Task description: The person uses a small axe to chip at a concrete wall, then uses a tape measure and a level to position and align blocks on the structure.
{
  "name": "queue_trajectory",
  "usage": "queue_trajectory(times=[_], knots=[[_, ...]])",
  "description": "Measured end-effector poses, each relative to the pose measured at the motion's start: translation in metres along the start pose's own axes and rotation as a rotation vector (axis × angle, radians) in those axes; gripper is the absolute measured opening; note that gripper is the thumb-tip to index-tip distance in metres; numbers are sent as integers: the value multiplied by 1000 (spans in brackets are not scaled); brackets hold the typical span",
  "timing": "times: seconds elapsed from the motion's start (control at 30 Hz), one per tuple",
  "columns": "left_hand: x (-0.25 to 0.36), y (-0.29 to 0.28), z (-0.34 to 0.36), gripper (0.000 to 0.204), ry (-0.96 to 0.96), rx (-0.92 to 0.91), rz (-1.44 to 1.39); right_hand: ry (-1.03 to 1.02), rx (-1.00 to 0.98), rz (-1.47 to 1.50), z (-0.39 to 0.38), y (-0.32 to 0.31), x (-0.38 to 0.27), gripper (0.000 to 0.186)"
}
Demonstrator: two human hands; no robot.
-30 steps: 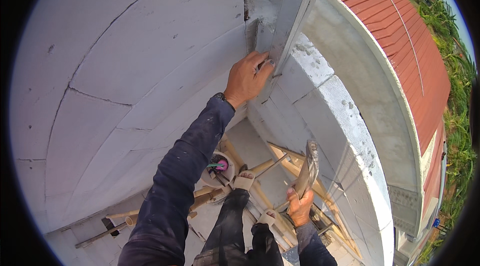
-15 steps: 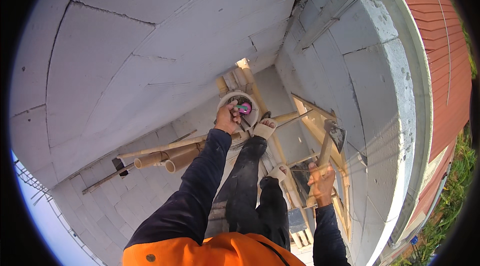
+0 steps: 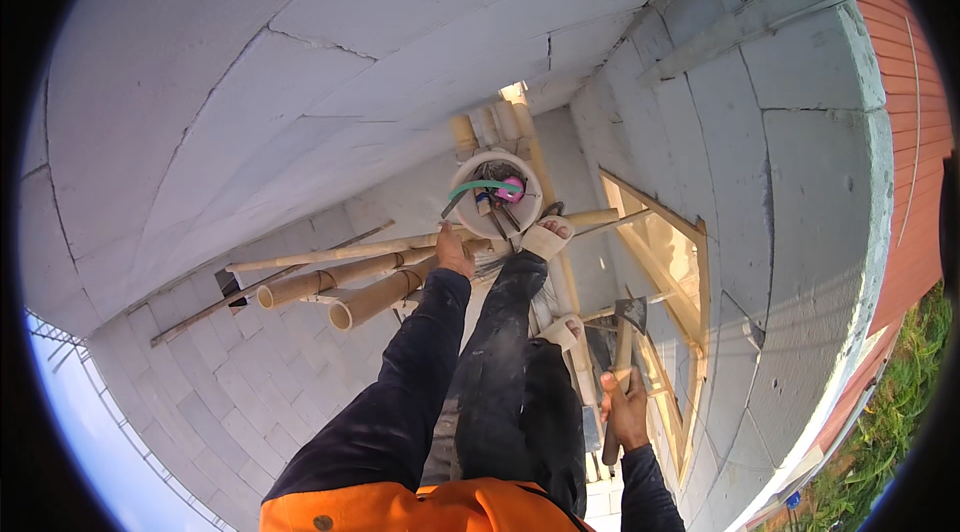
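My left hand (image 3: 452, 254) is just below the white bucket (image 3: 459, 176), its fingers loosely extended, with nothing visible in them. The bucket holds a pink tape measure (image 3: 510, 191), a curved green item (image 3: 475, 186) and several tools. At the lower right, my right hand (image 3: 625, 410) grips the wooden handle of a hatchet-like tool (image 3: 631, 315), whose dark flat head is raised above the hand. My sandalled feet (image 3: 545, 238) are on the timber and bamboo scaffold.
Bamboo poles (image 3: 360, 304) extend leftward beside me. Pale block walls (image 3: 800, 192) enclose the space, with a timber-framed opening (image 3: 665, 252) at right and a block floor (image 3: 250, 392) at lower left. A red roof (image 3: 905, 152) and greenery (image 3: 915, 382) lie beyond the wall.
My left hand came down from the upright metal strip to the bucket, then drew slightly back below it. My right hand moved lower with the tool. The view tilted down toward my feet.
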State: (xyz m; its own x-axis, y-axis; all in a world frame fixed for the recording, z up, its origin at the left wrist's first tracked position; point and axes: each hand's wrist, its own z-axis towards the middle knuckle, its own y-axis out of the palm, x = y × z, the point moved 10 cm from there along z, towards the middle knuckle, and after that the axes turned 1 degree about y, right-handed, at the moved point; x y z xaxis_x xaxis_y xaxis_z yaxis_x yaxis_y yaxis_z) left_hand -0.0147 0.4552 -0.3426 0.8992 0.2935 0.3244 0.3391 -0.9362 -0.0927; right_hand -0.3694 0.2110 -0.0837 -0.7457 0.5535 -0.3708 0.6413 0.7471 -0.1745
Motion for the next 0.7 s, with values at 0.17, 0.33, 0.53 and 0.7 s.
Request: queue_trajectory(times=[0.17, 0.33, 0.53, 0.7], knots=[[-18, -56, -3, 56, 226, -180, 652, 95, -4, -119, 4, 4, 12, 33], [-40, -82, 27, 40, 538, -187, 1139, 171, -144, -133, 23, 6, 85, 37], [-24, -24, 118, 54, 711, -123, 1351, 311, -121, -297, 25, 17, 168, 52], [-14, 37, 220, 63, 812, -54, 1664, 369, -125, -252, 28, 27, 234, 70]])
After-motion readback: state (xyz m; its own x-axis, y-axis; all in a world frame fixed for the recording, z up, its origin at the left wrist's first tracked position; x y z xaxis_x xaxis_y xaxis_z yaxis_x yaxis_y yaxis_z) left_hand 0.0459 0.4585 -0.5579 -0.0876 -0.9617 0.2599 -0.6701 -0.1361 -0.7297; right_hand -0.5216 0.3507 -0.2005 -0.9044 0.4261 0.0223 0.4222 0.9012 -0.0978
